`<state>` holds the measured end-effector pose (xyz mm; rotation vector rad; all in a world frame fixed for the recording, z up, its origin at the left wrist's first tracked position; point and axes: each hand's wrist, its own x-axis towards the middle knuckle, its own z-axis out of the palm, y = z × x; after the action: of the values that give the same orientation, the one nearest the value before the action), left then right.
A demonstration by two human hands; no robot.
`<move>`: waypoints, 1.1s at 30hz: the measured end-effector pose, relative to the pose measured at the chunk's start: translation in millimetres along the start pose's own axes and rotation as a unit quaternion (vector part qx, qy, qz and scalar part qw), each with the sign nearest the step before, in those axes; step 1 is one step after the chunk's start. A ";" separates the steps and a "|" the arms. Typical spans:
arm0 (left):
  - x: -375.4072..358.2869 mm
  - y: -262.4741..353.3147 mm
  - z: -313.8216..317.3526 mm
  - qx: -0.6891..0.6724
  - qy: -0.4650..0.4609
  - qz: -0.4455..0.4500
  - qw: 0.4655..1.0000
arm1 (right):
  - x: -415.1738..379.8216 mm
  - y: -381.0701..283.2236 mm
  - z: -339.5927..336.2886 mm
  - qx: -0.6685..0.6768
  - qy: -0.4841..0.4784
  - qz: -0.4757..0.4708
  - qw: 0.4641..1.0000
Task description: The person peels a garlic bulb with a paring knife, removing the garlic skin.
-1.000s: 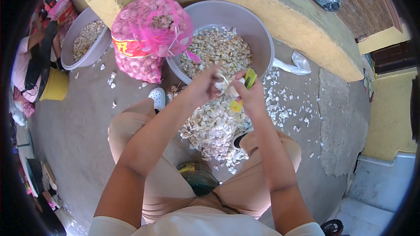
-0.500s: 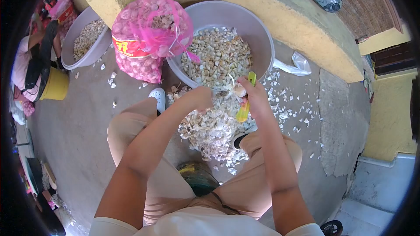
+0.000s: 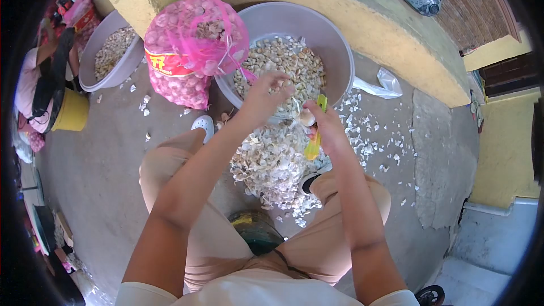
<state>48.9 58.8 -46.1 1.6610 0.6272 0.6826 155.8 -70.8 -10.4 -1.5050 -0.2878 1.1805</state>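
My right hand (image 3: 327, 127) is closed around a yellow-green cutter (image 3: 312, 146) and a whitish garlic bulb (image 3: 306, 117), at the near rim of a large grey basin (image 3: 338, 34). Garlic cloves (image 3: 289, 68) cover the basin's bottom. Over the basin's near left side is my left hand (image 3: 266, 97), its fingers partly curled and a little blurred; whether anything is between them cannot be made out. Below both hands a heap of garlic skins (image 3: 272, 164) lies on the floor between my feet.
A pink mesh sack of garlic (image 3: 187, 51) leans by the basin's left side. At the far left a person (image 3: 34, 88) sits near a second basin (image 3: 85, 73) and a yellow bucket (image 3: 73, 109). A low curved wall (image 3: 391, 51) runs behind.
My left hand has moved up and forward, from over the skins to over the basin. My right hand has barely moved, still with the cutter and bulb.
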 end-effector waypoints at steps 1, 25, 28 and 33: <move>-6.0 9.9 2.3 0.030 -0.058 0.001 0.998 | -1.1 0.2 2.4 0.016 -0.002 -0.011 1.000; -22.1 18.4 8.6 0.285 -0.076 0.066 0.953 | -1.0 13.7 17.3 -0.128 0.069 -0.131 0.981; -24.6 19.4 7.2 0.247 -0.098 0.061 0.962 | -5.3 13.6 23.1 -0.055 0.046 -0.123 0.990; -24.5 31.1 5.3 0.223 -0.114 0.000 0.968 | -5.5 23.0 27.1 0.117 -0.010 -0.079 0.990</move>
<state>37.3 32.0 -18.9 2.1188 0.6438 0.3526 122.6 -65.9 -23.1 -1.2435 -0.2674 1.0645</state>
